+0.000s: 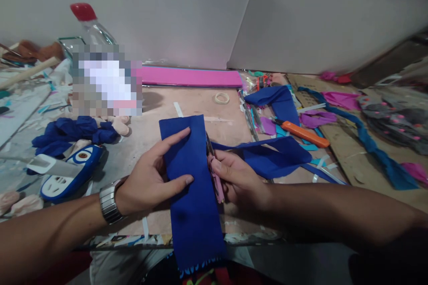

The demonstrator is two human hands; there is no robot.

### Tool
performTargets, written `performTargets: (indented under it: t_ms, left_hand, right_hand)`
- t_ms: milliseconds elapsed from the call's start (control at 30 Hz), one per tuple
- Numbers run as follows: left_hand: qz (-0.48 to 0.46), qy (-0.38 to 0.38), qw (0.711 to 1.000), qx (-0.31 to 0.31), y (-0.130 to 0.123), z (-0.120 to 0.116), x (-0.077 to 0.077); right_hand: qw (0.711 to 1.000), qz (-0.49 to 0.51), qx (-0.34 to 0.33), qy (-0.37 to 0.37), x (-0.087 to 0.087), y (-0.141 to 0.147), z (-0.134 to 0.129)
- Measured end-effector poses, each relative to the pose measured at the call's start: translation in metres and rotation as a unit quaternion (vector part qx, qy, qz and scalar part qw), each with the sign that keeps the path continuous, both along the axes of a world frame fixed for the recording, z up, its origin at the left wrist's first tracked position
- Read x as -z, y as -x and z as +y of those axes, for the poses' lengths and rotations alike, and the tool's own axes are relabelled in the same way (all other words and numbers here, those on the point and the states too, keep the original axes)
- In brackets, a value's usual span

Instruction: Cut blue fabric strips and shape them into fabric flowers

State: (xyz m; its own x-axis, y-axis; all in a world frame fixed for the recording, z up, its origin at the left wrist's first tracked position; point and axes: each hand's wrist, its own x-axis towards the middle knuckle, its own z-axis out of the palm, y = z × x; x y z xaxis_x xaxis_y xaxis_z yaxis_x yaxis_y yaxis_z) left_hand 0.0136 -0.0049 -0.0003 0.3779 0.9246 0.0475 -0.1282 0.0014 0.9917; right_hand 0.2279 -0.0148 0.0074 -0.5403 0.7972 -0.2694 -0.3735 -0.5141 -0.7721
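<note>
A long strip of blue fabric [192, 222] hangs over the table's front edge. My left hand [152, 176] grips it from the left side, thumb and index finger lying across its face, the other fingers hidden behind. In my right hand [237, 176] is a pair of scissors [216, 178] with pinkish handles, held along the strip's right edge with the blades pointing away from me. Part of the blades is hidden by the fabric. Just beyond my right hand, more blue fabric [277, 156] lies loosely in a narrow loop.
An orange box cutter [301, 132] and teal and purple scraps lie to the right, by a cardboard sheet [351, 160]. To the left are a blue-and-white corded device [73, 171] and bunched blue fabric [75, 133]. A pink strip [190, 77] and tape ring [221, 98] sit behind.
</note>
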Motion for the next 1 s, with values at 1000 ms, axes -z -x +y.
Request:
performTargets:
  t_ms: [1000]
  left_hand:
    - [0.019, -0.079, 0.996, 0.039, 0.0028, -0.0005, 0.0074]
  right_hand:
    - [0.999, -0.019, 0.022, -0.017, 0.0036, -0.0002, 0.0042]
